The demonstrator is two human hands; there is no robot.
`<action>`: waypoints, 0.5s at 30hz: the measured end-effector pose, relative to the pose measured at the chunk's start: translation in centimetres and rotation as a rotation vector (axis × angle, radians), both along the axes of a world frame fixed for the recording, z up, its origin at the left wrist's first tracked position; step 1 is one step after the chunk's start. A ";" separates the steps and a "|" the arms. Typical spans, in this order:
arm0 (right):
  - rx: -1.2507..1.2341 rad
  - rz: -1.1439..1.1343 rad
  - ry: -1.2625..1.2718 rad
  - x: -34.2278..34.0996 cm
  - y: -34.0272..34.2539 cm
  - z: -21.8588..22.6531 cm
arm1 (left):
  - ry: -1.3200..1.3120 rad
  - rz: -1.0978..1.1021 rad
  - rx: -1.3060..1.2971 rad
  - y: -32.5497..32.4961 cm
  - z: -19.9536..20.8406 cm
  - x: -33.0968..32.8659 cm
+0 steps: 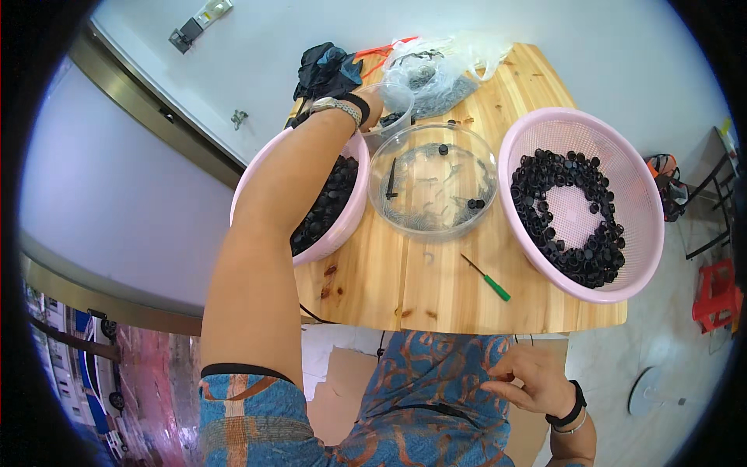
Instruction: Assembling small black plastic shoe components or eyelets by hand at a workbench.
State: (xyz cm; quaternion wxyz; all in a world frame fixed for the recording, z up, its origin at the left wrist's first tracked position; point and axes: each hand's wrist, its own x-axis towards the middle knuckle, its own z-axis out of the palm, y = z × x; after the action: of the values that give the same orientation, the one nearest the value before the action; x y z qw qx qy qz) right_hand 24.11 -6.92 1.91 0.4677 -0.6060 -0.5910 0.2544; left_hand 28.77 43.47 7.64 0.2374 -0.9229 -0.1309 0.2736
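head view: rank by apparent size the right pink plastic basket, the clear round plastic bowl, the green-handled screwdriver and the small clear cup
1. Right pink plastic basket, the largest.
2. Clear round plastic bowl.
3. Small clear cup, partly hidden by the left hand, so unsure against the next.
4. Green-handled screwdriver, long but thin.

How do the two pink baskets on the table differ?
The right pink basket lies fully in view, its black caps forming a ring around a bare centre. The left pink basket is partly hidden by the forearm, and its caps look heaped. Both are round, pink and perforated.
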 end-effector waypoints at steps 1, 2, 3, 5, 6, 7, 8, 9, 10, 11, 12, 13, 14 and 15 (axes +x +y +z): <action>-0.029 0.008 -0.011 0.3 0.0 -0.1 | -0.016 0.019 -0.010 -0.2 -0.5 0.0; -0.057 0.017 -0.022 0.6 0.0 -0.3 | -0.032 0.039 -0.019 -0.4 -0.8 0.0; -0.062 0.010 -0.023 0.8 -0.1 -0.4 | 0.038 0.014 -0.024 -1.0 -0.9 0.7; -0.030 -0.023 -0.021 1.0 -0.2 -0.7 | -0.018 0.035 -0.068 -2.0 -0.8 1.0; -0.030 -0.020 -0.016 1.1 -0.1 -0.8 | -0.068 0.073 -0.102 -1.9 -0.7 0.7; -0.018 -0.011 -0.029 1.2 0.1 -0.8 | -0.076 0.070 -0.121 -1.7 -0.6 0.5; -0.007 -0.005 -0.043 1.3 0.2 -0.8 | -0.072 0.072 -0.122 -1.6 -0.4 0.5; -0.007 -0.002 -0.038 1.4 0.3 -0.8 | -0.093 0.049 -0.133 -1.5 0.0 0.3; -0.007 0.009 -0.039 1.4 0.3 -0.8 | -0.115 0.025 -0.144 -1.4 0.3 0.2; -0.006 0.020 -0.041 1.4 0.4 -0.8 | -0.123 0.059 -0.186 -0.7 0.1 0.2; -0.009 0.020 -0.041 1.5 0.3 -0.7 | -0.123 0.059 -0.189 -0.6 0.1 0.4; -0.028 0.021 -0.037 1.5 0.2 -0.7 | -0.136 0.149 -0.220 -0.5 0.0 0.6; -0.047 0.022 -0.034 1.4 0.1 -0.6 | -0.149 0.239 -0.252 -0.5 0.0 0.6; -0.051 0.023 -0.035 1.4 0.1 -0.4 | -0.211 0.181 -0.272 -0.4 0.0 0.1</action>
State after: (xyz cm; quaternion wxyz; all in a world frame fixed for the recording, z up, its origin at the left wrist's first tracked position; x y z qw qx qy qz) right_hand 25.47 -6.86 1.47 0.4387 -0.6154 -0.5993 0.2639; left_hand 28.88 43.10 7.62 0.0698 -0.9545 -0.1994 0.2106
